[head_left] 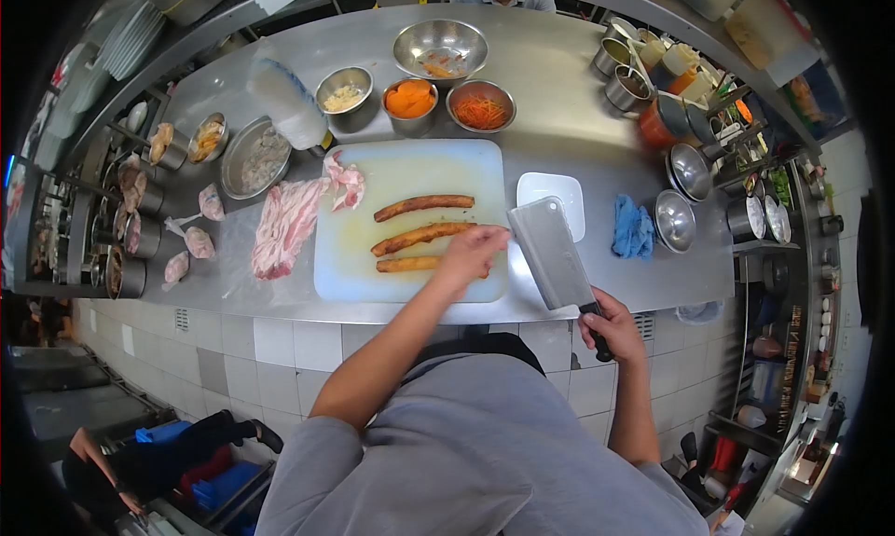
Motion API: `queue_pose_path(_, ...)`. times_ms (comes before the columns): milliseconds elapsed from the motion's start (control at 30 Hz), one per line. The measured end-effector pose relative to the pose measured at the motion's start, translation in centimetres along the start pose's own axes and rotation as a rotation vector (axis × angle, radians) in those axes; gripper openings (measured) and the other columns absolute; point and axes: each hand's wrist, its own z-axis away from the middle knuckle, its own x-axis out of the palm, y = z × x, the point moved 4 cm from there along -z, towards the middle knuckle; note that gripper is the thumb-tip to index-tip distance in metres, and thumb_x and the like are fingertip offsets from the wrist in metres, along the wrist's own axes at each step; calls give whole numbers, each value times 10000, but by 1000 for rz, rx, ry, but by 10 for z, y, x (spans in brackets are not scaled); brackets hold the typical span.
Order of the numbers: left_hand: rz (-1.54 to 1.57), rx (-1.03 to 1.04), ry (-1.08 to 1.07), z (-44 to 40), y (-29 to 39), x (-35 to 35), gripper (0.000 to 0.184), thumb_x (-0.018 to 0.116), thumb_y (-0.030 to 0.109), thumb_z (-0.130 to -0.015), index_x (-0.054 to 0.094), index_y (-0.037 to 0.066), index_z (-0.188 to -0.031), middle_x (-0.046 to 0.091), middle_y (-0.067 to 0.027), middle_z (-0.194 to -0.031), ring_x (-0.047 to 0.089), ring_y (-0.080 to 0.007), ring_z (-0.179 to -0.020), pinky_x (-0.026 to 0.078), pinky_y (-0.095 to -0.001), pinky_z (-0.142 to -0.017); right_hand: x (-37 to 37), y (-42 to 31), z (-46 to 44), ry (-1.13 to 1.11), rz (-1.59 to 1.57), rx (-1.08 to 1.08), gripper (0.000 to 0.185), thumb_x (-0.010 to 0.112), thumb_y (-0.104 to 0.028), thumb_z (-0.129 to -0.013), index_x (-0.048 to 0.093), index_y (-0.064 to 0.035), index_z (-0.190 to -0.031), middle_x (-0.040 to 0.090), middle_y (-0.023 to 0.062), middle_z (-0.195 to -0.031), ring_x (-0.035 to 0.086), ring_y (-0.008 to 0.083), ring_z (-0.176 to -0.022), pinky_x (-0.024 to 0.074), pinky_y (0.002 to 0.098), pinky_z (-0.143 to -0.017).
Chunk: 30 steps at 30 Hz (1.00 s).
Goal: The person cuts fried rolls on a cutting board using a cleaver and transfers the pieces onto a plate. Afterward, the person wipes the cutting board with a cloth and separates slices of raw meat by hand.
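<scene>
Three browned rolls [419, 239] are laid approx. parallel on the cutting board [438, 177]. Cleaver [552, 256] is gripped by the handle in R hand [613, 325], fingers wrapped round it, blade angled at the board's R edge, partly overlapping white dish [573, 193] in view. L hand [474, 254] fingers are bunched over lower rolls' R ends; whether anything is pinched can't be told. Caution: L fingertips could be cut if blade is swung L w/o clearance; rolls could be displaced if left unsteadied
</scene>
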Motion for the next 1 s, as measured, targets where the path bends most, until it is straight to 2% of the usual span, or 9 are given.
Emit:
queue_pose_path(233, 128, -126, -240, 9, -33, 34, 252, 707, 322, -1034, 729, 83, -1112, 693, 26, -941, 545, -36, -711, 464, -213, -630, -3, 12, 38, -6, 85, 71, 612, 656, 14, -942, 509, -3, -1536, 629, 57, -797, 579, 124, -589, 489, 273, -560)
queue_pose_path(300, 44, -150, -258, 17, -46, 33, 240, 717, 286, -1013, 730, 63, -1100, 711, -20, -934, 605, -112, -737, 511, -282, -674, -3, 18, 49, 94, 42, 80, 601, 650, 20, -944, 507, 0, -1528, 616, 47, -788, 577, 123, -586, 489, 269, -555)
queue_pose_path(367, -619, 391, -286, 27, -53, 34, 232, 734, 235, -974, 730, 39, -1097, 726, -90, -994, 662, -232, -844, 547, -371, -780, -1, 27, 53, 136, 13, 50, 585, 641, 22, -950, 508, -1, -1519, 607, 42, -780, 573, 122, -581, 488, 270, -549)
queue_pose_path(433, -704, 425, -277, 45, -40, 28, 265, 764, 228, -935, 736, 23, -1099, 718, -139, -1061, 674, -315, -958, 547, -415, -863, 5, 26, 56, 181, -18, 20, 569, 632, 24, -956, 509, -2, -1511, 597, 36, -772, 569, 122, -576, 488, 272, -544)
queue_pose_path(533, -970, 361, -369, 56, -29, 10, 408, 813, 255, -891, 719, 52, -1232, 680, -134, -1229, 637, -320, -1096, 520, -434, -934, 22, 22, 51, 219, 62, 52, 538, 610, 32, -967, 512, -7, -1494, 582, 25, -758, 562, 114, -570, 484, 278, -534)
queue_pose_path(633, -1223, 691, -100, 66, -4, -24, 729, 857, 319, -836, 578, 113, -1477, 536, -161, -1491, 506, -393, -1357, 429, -533, -1108, 38, 33, 45, 216, 167, 89, 522, 608, 36, -967, 529, -10, -1481, 584, 21, -755, 562, 107, -570, 481, 278, -529)
queue_pose_path(700, -1439, 630, 1, 56, 4, -47, 1098, 911, 411, -750, 333, 163, -1650, 301, -191, -1676, 272, -482, -1533, 244, -655, -1230, 50, 43, 41, 216, 168, 111, 514, 615, 36, -965, 543, -11, -1471, 584, 17, -752, 560, 102, -570, 476, 271, -529)
queue_pose_path(900, -1547, 356, 120, 10, 22, -103, 1399, 953, 571, -606, 190, 133, -1693, 217, -264, -1701, 182, -528, -1567, 155, -722, -1239, 80, 53, 17, 279, 186, 59, 544, 634, 10, -964, 536, -23, -1499, 594, 19, -779, 565, 100, -574, 482, 274, -532)
queue_pose_path(1000, -1549, 334, 133, -6, 18, -117, 1318, 939, 594, -619, 286, 119, -1660, 369, -221, -1607, 348, -456, -1481, 209, -711, -1220, 91, 57, -4, 331, 230, 23, 561, 646, -11, -960, 537, -36, -1510, 600, 19, -789, 564, 97, -578, 484, 276, -534)
